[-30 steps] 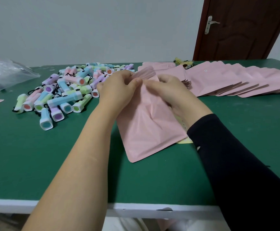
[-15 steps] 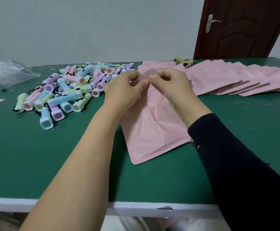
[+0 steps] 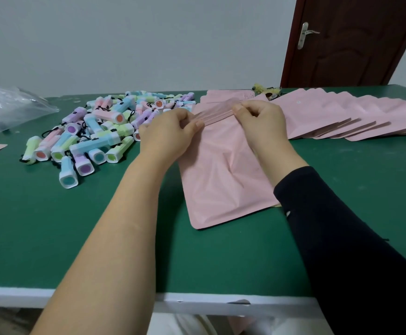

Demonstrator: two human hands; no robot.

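Pinching the pouch by its top strip — left hand and right hand both. Looks light, limp — hold that stiffer edge.

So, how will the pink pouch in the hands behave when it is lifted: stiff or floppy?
Probably floppy: the pink pouch shows creases and its top bends between left hand and right hand. Likely light, being thin film. Its smooth surface may slip.

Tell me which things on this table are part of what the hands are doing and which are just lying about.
In hand: pink pouch, its top edge pinched by left hand and right hand.
Lying about: pile of small torches, row of spare pouches, clear plastic bag.
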